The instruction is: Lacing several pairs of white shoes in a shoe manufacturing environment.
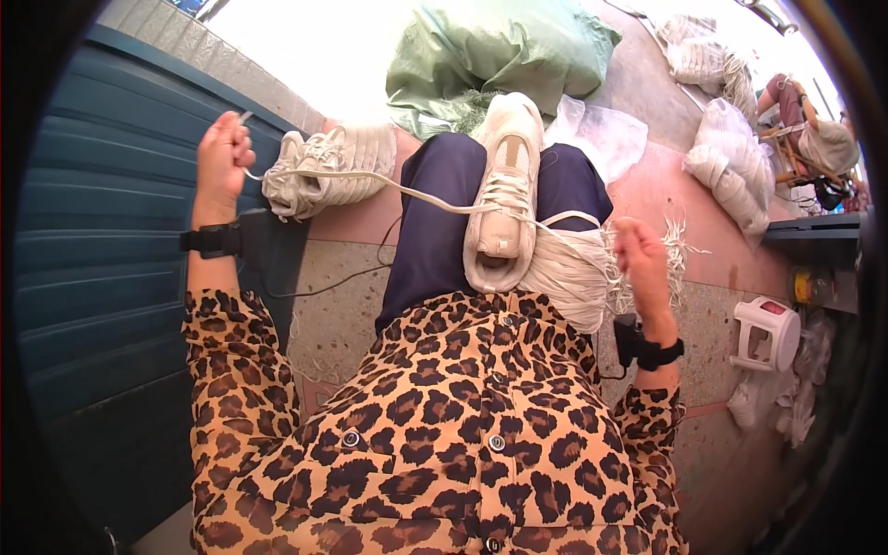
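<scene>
Left hand: our left hand (222, 153) is raised beside the dark blue ribbed shutter (92, 240), fingers curled tight around the end of a cream shoelace (388, 183); the lace tip pokes out above the fist.
Shoelace: it runs taut from our left fist across to the eyelets of the cream sneaker (504, 194) and comes out again on the far side as a loop toward our right hand.
Sneaker: it lies on our lap, on the navy trousers (435, 213), toe pointing away from us, opening toward us.
Right hand: our right hand (640, 259) is blurred; we cannot tell whether its fingers are pinched or loose, nor whether they grip the lace or the bundle beside it.
Lace bundle: a thick bundle of cream laces (573, 268) rests on our right thigh, touching the sneaker's side; its lower part is hidden by our leopard-print shirt (444, 416).
Other shoes: a pile of cream sneakers (324, 166) sits on the floor by the shutter; we cannot count them.
Background: a green sack (499, 51) lies beyond our knees, its top washed out by glare.
Far right: a person (814, 139) sits near the rim, bent by the lens and partly cut off.
</scene>
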